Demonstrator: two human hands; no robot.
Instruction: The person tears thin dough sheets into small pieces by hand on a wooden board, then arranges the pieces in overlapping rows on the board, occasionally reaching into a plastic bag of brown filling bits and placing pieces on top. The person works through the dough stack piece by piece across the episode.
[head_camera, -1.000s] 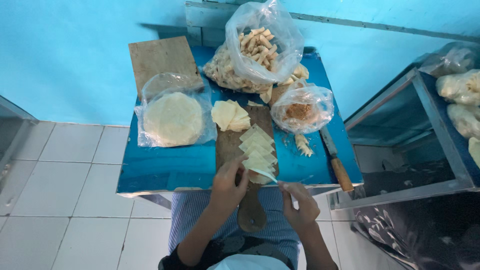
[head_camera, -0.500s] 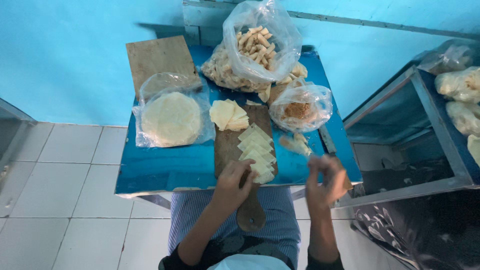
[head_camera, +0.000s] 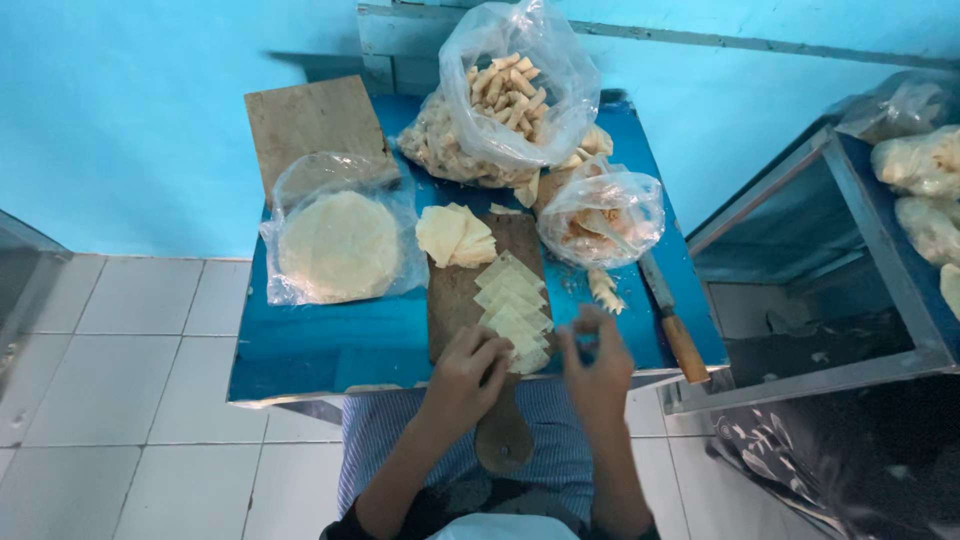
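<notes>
The right hand (head_camera: 597, 362) is blurred, so whether its bunched fingers pinch anything cannot be told. The person's lap hides the near edge of the blue metal table (head_camera: 330, 350), and the round handle of the long brown wooden cutting board (head_camera: 455, 300) hangs past that edge over the striped shirt.

A row of pale yellow triangular dough wrappers (head_camera: 513, 308) lies overlapping down the right side of the board. The left hand (head_camera: 468, 375) rests on the board's near end, fingers curled loosely and lying flat, their tips touching the nearest wrapper of the row. The right hand hovers just beside the row's near end, off the board's right edge.

A fanned stack of similar wrappers (head_camera: 455, 235) sits at the board's far end. Left of the board lies a clear plastic bag of round flat dough sheets (head_camera: 340, 245), with bare blue table between them. To the right lie a small rolled pastry (head_camera: 605, 288), a wooden-handled knife (head_camera: 672, 320) near the table's right edge, and a clear bag of filling (head_camera: 600, 215). A large clear bag of rolled pastries (head_camera: 510, 95) crowds the far side.
</notes>
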